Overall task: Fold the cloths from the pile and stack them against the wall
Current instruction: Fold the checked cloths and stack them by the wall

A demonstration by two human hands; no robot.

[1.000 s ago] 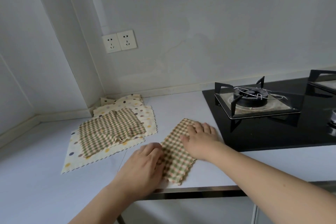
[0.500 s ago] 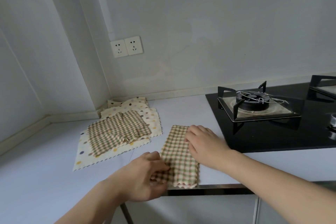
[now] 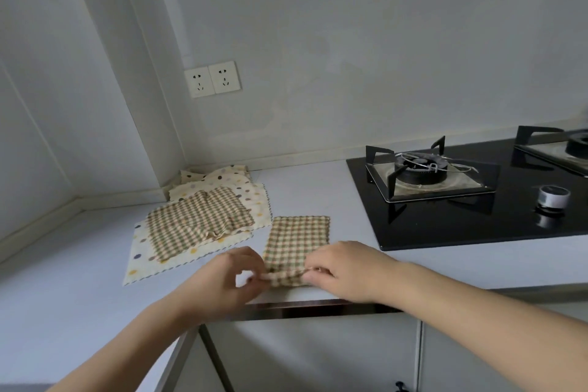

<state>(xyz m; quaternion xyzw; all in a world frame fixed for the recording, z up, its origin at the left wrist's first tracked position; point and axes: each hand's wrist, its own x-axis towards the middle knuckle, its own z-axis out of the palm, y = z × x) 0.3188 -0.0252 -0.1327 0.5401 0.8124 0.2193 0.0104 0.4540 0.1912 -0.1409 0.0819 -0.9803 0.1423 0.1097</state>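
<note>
Two hands are placed at the near edge of a folded checked cloth (image 3: 297, 243), which lies flat on the pale surface (image 3: 79, 280) close to its front lip. The near left corner of the cloth is pinched by the left hand (image 3: 230, 282) between thumb and curled fingers (image 3: 254, 278), and the near right corner is pinched in the same way by the right hand (image 3: 345, 269), so that this near hem is lifted slightly off the surface. Just to the left of the checked cloth, and partly touching it at one corner, the pile (image 3: 203, 219) is spread out: a rumpled checked piece is laid on top of cream cloths with coloured dots, and the far end of the pile is pushed into the corner against the wall (image 3: 350, 57). A double socket (image 3: 212, 78) is mounted on the wall above the pile. To the right of the cloth, a black glass hob (image 3: 477, 219) is set into the surface, with a burner (image 3: 420, 169) under a metal pan support and a round control knob (image 3: 554, 197) nearer the front. A second burner is partly seen at the right border.
</note>
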